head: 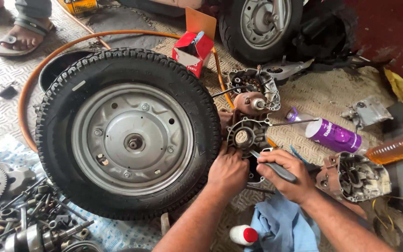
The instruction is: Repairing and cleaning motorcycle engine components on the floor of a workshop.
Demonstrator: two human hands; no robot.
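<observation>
A scooter wheel with a black tyre [61,98] and grey metal rim [134,140] lies flat on the patterned floor. To its right sits a dark round engine casing [246,135] beside the tyre's edge. My left hand [227,170] presses against the casing's lower side, next to the tyre. My right hand [285,175] grips a dark-handled tool [276,169] whose tip reaches into the casing. A rusty motor part [250,102] and an open engine cover [253,81] lie just beyond.
An orange hose [117,34] loops round the wheel. A red carton [193,51], purple spray can [332,135], another casing [355,177], blue cloth [281,226], red-capped bottle [243,234] and loose gears and bolts [19,205] lie about. A second wheel [260,25] and a person's sandalled foot [22,37] are beyond.
</observation>
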